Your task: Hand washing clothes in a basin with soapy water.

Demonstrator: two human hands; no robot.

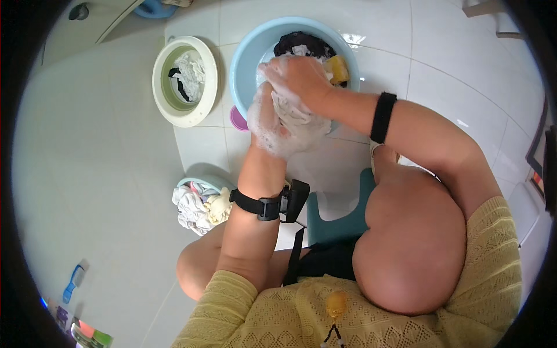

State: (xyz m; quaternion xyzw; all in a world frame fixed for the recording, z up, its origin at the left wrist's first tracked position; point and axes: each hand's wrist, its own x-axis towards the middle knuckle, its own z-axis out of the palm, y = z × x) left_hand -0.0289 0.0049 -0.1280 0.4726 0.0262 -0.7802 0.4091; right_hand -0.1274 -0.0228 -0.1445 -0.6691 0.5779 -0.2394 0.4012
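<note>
Over the near side of a light blue basin (241,55), both my hands are closed on a soapy white cloth (299,119). My left hand (268,116) is coated in thick foam and grips the cloth from the near left. My right hand (297,78) lies above it, fingers bent over the cloth and partly hidden by suds. In the basin, a dark garment (299,43) and some white fabric lie at the far side. A yellow block, apparently a soap bar (338,69), is beside my right wrist.
A cream basin (212,75) with water, white cloth and a black strip stands left. A pink round container (239,118) is partly under the blue basin. Nearer, a basket holds white and yellow clothes (200,209). A teal stool (333,226) is beneath me; a blue brush (72,284) is lower left.
</note>
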